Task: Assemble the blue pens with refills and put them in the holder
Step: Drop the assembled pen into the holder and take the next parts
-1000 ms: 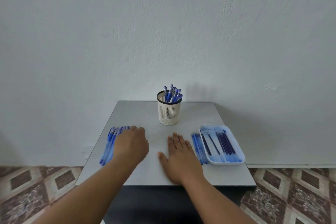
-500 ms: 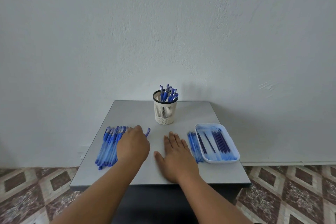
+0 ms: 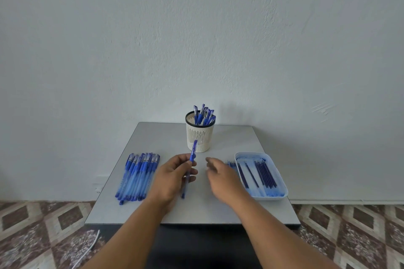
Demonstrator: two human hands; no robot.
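Grey tabletop (image 3: 153, 137) set against a pale wall, above a patterned tile floor (image 3: 43, 225). White tray (image 3: 282, 196) of dark blue refills (image 3: 265, 173) lies along the right edge; a few more refills (image 3: 230, 163) lie just left of it. Row of blue pens (image 3: 137, 176) lies near the left edge. Slotted cream pen holder (image 3: 200, 135) stands upright at the middle of the far edge, with capped blue pens inside. Left hand (image 3: 172, 178), forearm reaching from the near edge, grips one blue pen (image 3: 189, 168) between thumb and curled fingers, cap pointing toward the holder; its printing is unreadable. Right hand (image 3: 223, 178), blurred, hovers just beside it, fingers loosely spread, holding nothing.
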